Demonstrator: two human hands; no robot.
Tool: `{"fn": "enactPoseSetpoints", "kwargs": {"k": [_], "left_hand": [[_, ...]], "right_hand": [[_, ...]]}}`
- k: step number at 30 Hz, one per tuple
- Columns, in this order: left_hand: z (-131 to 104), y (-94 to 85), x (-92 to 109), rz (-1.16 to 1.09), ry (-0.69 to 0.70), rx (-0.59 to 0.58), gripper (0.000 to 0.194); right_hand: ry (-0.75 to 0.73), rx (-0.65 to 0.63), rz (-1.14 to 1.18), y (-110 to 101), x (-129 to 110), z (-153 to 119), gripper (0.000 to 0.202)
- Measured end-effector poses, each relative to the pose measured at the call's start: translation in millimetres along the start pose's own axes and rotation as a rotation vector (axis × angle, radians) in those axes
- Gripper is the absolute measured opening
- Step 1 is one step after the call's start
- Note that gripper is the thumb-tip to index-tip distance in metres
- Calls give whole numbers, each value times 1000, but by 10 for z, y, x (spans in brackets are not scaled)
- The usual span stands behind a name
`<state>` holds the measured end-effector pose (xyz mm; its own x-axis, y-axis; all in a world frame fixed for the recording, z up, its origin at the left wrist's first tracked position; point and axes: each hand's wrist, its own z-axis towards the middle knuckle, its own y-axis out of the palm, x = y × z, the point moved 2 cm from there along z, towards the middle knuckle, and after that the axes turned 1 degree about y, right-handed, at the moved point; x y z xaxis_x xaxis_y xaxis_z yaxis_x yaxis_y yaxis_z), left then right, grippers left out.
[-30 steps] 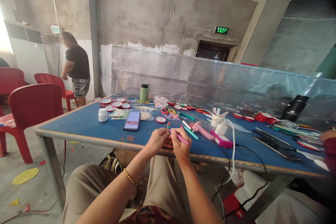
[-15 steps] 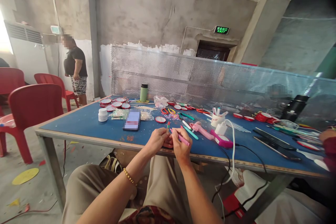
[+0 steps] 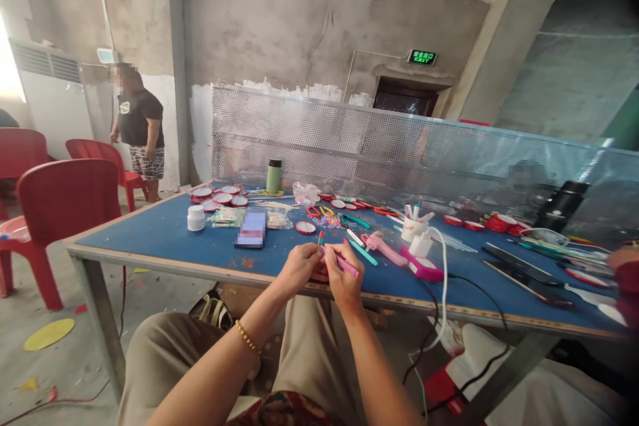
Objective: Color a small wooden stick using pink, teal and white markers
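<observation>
My right hand (image 3: pixel 345 287) is closed round a pink marker pen (image 3: pixel 351 269), its tip turned toward my other hand. In the fingers of my left hand (image 3: pixel 299 267) is a small thin stick with a red and green end (image 3: pixel 320 238); its lower part is hidden. Both hands meet at the table's front edge, with the pen tip close to the stick. Just beyond them lie a teal marker (image 3: pixel 363 253) and a small red-rimmed white disc (image 3: pixel 305 227).
On the blue table (image 3: pixel 200 256) are a phone (image 3: pixel 251 228), a white jar (image 3: pixel 196 218), a green bottle (image 3: pixel 273 176), pliers (image 3: pixel 354 221), a pink glue gun (image 3: pixel 387 248) and a cup of pens (image 3: pixel 414 227). A person (image 3: pixel 142 120) stands at left; another person's sleeve (image 3: pixel 628 279) is at far right.
My hands stay almost in place; the pen has shifted slightly left against the stick. The standing person at left has turned and moved an arm outward.
</observation>
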<state>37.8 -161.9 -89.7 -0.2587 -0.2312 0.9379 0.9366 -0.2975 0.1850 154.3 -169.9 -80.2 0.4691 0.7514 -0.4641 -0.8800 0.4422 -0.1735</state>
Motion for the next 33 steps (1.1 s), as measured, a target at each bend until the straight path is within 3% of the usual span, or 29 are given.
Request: {"fn": "enactPoseSetpoints", "kwargs": {"k": [33], "left_hand": [[-12,11,16,6,1,0,41]], "right_hand": [[11,-4,-20,-2,12,-1,24]]}}
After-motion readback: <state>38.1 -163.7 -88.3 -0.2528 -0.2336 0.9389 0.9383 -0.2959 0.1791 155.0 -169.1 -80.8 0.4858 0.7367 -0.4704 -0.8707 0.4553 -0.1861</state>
